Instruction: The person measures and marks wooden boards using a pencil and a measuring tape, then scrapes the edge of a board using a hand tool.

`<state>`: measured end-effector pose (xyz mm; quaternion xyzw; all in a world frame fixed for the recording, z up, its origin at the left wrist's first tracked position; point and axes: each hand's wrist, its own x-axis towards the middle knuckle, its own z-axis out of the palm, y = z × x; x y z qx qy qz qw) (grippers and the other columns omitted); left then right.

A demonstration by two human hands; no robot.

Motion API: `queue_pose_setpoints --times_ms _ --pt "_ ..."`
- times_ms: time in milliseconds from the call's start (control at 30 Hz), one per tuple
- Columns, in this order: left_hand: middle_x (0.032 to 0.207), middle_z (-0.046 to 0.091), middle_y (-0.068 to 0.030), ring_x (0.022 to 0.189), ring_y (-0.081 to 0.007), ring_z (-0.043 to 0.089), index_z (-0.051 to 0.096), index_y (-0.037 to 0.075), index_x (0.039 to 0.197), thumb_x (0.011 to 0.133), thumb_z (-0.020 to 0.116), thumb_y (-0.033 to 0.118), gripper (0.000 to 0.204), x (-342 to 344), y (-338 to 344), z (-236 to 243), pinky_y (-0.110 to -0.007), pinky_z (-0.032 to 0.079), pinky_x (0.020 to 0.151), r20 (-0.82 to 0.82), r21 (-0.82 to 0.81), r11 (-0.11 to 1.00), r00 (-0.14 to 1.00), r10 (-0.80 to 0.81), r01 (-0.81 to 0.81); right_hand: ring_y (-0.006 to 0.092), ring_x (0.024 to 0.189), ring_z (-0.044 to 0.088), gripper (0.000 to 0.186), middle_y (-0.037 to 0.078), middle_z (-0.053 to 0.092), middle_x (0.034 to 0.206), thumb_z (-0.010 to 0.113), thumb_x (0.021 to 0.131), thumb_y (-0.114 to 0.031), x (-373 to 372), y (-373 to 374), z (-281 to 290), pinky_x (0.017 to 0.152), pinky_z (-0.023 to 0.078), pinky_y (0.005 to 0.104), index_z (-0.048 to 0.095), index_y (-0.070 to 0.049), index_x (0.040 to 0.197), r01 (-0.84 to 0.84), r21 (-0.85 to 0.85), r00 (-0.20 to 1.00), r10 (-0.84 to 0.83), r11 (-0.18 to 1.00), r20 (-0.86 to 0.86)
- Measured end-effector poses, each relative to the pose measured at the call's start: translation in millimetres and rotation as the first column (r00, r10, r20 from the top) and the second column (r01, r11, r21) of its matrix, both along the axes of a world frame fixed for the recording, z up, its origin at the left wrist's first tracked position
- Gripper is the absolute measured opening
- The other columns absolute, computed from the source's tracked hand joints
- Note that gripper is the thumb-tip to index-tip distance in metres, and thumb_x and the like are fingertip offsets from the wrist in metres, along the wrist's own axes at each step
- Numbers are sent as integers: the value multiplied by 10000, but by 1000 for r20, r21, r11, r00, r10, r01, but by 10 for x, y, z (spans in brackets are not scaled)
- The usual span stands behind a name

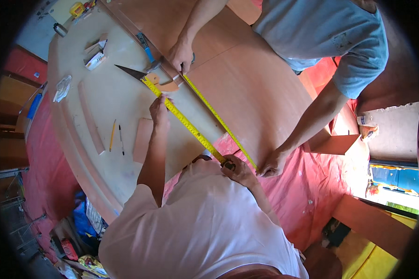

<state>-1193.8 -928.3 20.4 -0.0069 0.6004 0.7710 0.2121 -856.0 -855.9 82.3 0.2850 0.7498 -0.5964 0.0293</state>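
My left hand [159, 108] pinches a yellow tape blade [186, 124] near its upper end, beside a handsaw [129, 71] with a wooden handle [167, 86]. My right hand [237, 172] grips the tape measure's dark case [228, 164] near my body, the blade stretched between both hands. To the right, a second yellow tape [210, 109] runs along the edge of a large brown board [251, 88], held by a co-worker's hands [180, 56] [271, 163]. A blue-handled hammer [145, 48] lies near the saw.
The pale curved table [72, 56] bears wood strips [91, 116], a pencil [112, 135], pen [121, 139], crumpled paper [62, 88] and small box [94, 60]. The co-worker [312, 32] stands opposite. Red sheeting [307, 195] covers the area at right; assorted gear [79, 232] is piled lower left.
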Motion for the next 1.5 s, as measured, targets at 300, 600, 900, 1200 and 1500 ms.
queue_pose_setpoints --times_ms 300,600,900,1200,1500 --pt "782 624 -69 695 -149 613 600 25 902 920 523 230 220 499 -247 78 -283 505 626 -47 -228 960 983 -179 164 155 792 627 399 100 656 895 687 747 -193 723 -414 -166 732 502 302 566 -8 1079 194 -77 980 -196 978 -27" --pt "805 644 -68 705 -144 630 618 51 910 922 519 244 217 1078 -369 -89 -287 519 594 -62 -408 858 928 -368 313 120 666 586 348 64 645 823 653 749 -146 1392 -601 -158 625 490 269 581 -16 1063 216 -196 969 -235 957 -81" --pt "787 643 -73 694 -147 635 618 36 920 914 524 262 245 1212 -331 -274 -279 521 568 -34 -363 856 913 -406 367 105 687 551 319 31 626 812 654 760 -131 1667 -799 -390 630 477 269 594 -24 1055 299 -318 929 -351 900 -119" --pt "758 642 -63 660 -147 626 619 42 885 898 543 248 220 1095 -69 -360 -280 526 553 -60 -476 787 878 -475 393 151 783 621 284 96 651 850 645 788 -117 1684 -706 -714 707 492 280 592 -30 1053 336 -156 940 -342 929 -12" --pt "753 647 -78 653 -159 620 636 18 865 868 572 269 259 81 -66 -1208 -295 502 514 -41 -412 859 935 -352 305 94 768 556 235 23 624 825 629 810 -113 1107 -400 -1006 698 470 265 624 -67 1040 177 128 980 -163 976 -115"
